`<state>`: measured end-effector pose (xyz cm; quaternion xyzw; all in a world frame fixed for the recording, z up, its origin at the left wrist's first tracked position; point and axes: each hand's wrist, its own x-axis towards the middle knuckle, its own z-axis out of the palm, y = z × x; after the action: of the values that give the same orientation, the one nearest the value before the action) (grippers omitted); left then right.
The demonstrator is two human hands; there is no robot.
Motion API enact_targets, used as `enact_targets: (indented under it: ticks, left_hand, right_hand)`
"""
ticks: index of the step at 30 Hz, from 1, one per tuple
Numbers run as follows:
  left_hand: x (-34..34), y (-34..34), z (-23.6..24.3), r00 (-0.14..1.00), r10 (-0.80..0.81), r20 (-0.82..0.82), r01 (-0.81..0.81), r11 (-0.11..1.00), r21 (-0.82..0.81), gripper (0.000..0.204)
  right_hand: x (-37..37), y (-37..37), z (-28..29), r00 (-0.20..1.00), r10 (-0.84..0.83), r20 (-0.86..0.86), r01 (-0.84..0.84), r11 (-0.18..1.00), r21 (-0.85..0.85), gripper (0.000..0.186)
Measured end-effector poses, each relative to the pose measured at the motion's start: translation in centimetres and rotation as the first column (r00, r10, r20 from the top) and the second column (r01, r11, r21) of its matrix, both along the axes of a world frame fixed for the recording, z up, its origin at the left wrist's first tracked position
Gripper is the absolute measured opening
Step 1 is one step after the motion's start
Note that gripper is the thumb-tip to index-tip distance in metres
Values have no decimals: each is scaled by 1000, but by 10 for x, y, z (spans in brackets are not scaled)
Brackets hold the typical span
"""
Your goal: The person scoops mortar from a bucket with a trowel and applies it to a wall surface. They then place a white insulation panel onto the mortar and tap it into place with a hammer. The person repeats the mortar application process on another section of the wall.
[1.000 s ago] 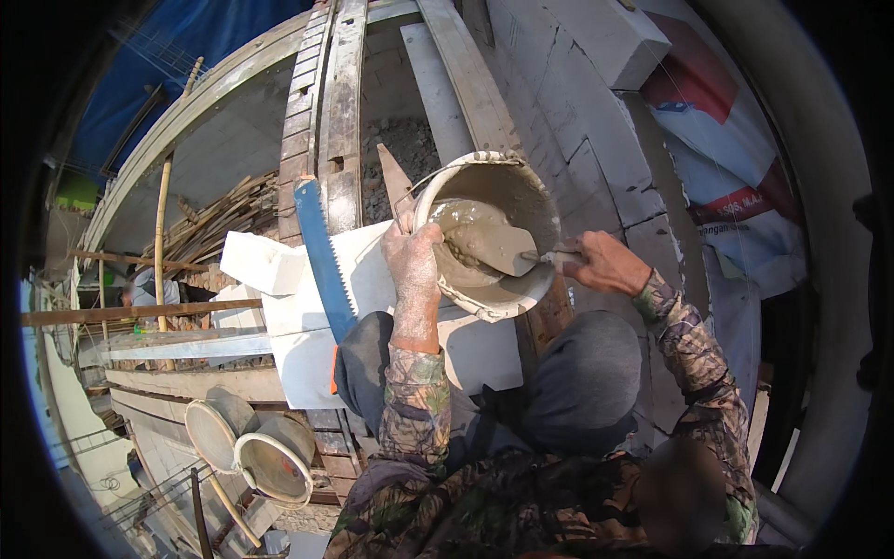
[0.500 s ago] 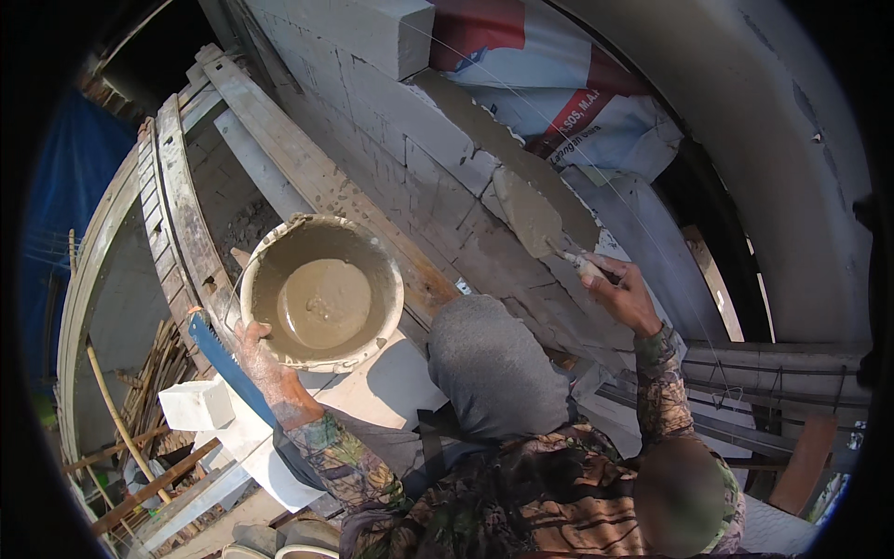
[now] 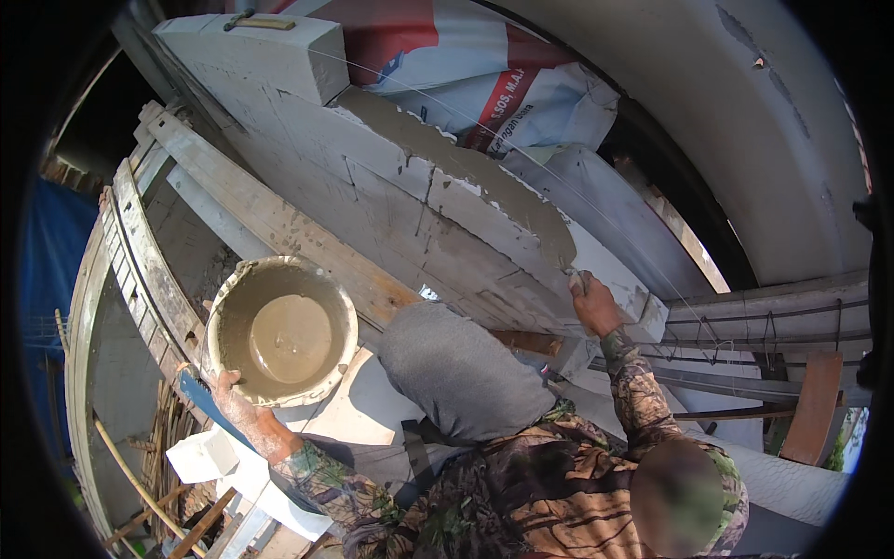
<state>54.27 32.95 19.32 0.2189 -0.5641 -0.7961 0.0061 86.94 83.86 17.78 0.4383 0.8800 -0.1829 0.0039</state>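
My left hand [image 3: 240, 410] grips the rim of a round bucket [image 3: 347, 307] on its near left side. Grey wet mortar [image 3: 296, 340] lies in the bottom of the bucket and smears its inner wall. My right hand [image 3: 596, 306] is closed round the handle of a trowel [image 3: 568, 269], at the top edge of a light block wall [image 3: 382, 154]. Mortar hides most of the trowel's blade. A strip of wet mortar [image 3: 484, 177] runs along the wall top from a raised block [image 3: 321, 61] to the trowel. Past my right hand, the block top is bare.
A hammer [image 3: 256, 20] lies on the raised block. A thin string [image 3: 447, 104] stretches above the wall. Wooden planks [image 3: 279, 210] run beside the bucket. A blue handsaw [image 3: 200, 396] and a white block piece [image 3: 202, 456] are near my left hand. Steel bars [image 3: 773, 321] cross at right.
The view has shifted, bringing the hammer into sight. My right hand has brought the trowel down onto the near end of the mortar strip. My left hand still holds the bucket.
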Motion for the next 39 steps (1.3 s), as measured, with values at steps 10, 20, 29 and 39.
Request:
enact_targets:
  ticks: [10, 20, 29, 39]
  left_hand:
    - [-12, -18, -25, 1000, 11, -22, -10, 997, 81, 52]
    - [0, -3, -6, 994, 96, -60, -100, 993, -61, 48]
    - [0, 8, -7, 994, 44, -99, -53, 994, -92, 41]
    - [-16, -23, -33, 996, -10, -94, 11, 1000, 12, 48]
  right_hand:
    - [-61, -44, -4, 966, -176, -187, 138, 970, -201, 48]
    - [-215, -115, 46, 563, 765, -313, -794, 606, 53, 30]
    - [-318, -214, 20, 143, 990, 11, -972, 138, 192, 14]
    - [-298, -165, 20, 421, 883, -210, -854, 307, -420, 41]
